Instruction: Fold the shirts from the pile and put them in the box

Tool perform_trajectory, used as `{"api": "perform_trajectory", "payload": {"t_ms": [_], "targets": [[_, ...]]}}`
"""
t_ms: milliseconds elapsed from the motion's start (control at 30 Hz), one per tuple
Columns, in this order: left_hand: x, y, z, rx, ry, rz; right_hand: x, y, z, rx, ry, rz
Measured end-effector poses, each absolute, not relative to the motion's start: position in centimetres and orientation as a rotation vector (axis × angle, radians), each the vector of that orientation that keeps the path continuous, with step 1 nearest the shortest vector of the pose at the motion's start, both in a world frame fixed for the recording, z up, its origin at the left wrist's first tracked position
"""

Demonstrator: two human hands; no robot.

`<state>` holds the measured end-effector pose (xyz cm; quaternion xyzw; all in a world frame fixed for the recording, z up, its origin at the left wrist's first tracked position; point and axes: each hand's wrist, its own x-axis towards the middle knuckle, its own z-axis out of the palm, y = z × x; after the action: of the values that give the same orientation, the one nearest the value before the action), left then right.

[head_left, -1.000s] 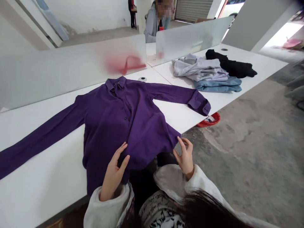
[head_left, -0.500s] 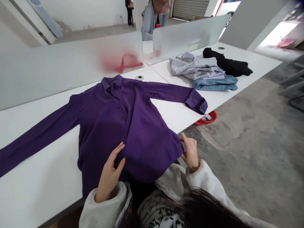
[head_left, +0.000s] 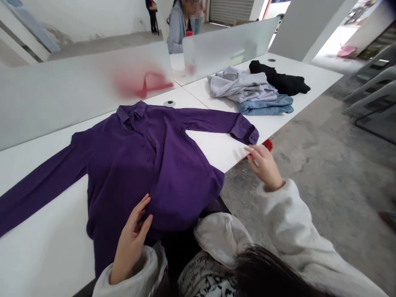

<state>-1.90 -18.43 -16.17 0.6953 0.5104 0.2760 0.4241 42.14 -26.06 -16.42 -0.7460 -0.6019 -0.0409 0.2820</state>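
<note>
A purple long-sleeved shirt (head_left: 182, 173) lies spread on the white table (head_left: 58, 231), collar toward the divider and lower hem hanging over the near edge. Its sleeves stretch out to both sides. My left hand (head_left: 133, 237) rests on the lower front of the shirt, thumb and fingers apart. Just below the right cuff (head_left: 246, 128), at the table's edge, my right hand (head_left: 262, 165) is in the air with its fingers loosely extended. Nothing shows in that hand, and it is apart from the hem.
Folded clothes lie farther right: a light grey garment (head_left: 238, 84), a blue one (head_left: 267, 105) and a black one (head_left: 281, 78). A frosted divider (head_left: 77, 82) runs along the table's back. Beyond it sits a person (head_left: 176, 31). A red container (head_left: 267, 144) is partly hidden below the edge.
My right hand has let go of the shirt's lower right corner and moved up toward the right cuff. My left hand stays on the shirt front. The view has shifted slightly right.
</note>
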Motion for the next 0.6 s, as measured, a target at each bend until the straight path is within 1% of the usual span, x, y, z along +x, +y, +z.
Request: {"api": "perform_trajectory", "payload": {"t_ms": [33, 100, 167, 300, 467, 600], "targets": [[-1.9, -18.4, -16.1, 1.753, 1.272, 0.684, 43.4, -24.8, -16.7, -2.085, -1.593, -0.233], [-2.0, -18.4, -16.1, 1.785, 1.254, 0.665, 45.6, -22.6, -17.5, -2.227, -1.595, -0.334], [-2.2, -18.3, -16.1, 1.796, 1.246, 0.643, 46.9, -21.1, -18.3, -2.309, -1.622, -0.318], [-3.2, -18.1, -16.6, 1.795, 1.271, 0.629, 47.0, -20.6, -18.6, -2.313, -1.766, -0.339], [-4.7, -17.3, -17.0, 1.780, 1.323, 0.602, 44.8, -21.2, -17.2, -2.466, -1.908, -0.436], [-4.8, -17.2, -16.7, 1.755, 1.327, 0.605, 44.8, -21.0, -15.9, -2.533, -1.974, -0.399]]}}
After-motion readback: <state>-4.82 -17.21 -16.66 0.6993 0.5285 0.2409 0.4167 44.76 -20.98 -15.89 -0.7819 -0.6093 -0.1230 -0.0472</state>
